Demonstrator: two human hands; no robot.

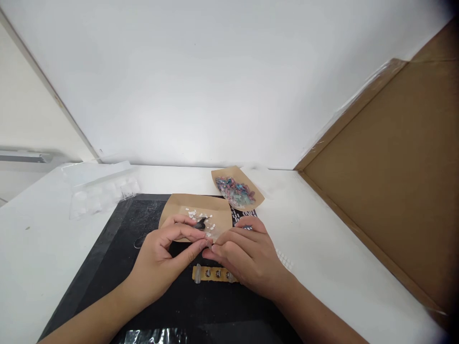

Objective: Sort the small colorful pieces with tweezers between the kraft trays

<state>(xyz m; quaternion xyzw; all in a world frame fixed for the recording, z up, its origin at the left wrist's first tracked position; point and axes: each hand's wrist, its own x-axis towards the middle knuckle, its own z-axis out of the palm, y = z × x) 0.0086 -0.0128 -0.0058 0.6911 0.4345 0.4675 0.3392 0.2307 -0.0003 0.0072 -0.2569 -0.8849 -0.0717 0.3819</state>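
Note:
My left hand (165,253) and my right hand (247,255) meet fingertip to fingertip over a black mat (107,267). Both pinch something tiny where they touch; I cannot make it out. Just behind the fingers lies a brown paper tray (175,203) with small white pieces and a small dark object (201,223). A tan strip with round studs (211,273) lies on the mat under my right hand. A second brown paper tray (220,174) farther back holds several pink and teal pieces (234,190).
The mat lies on a white table (340,248). A clear plastic blister tray (100,191) sits at the back left. A cardboard panel (394,181) leans along the right side. A white wall stands behind. Shiny clear plastic (154,336) lies at the near edge.

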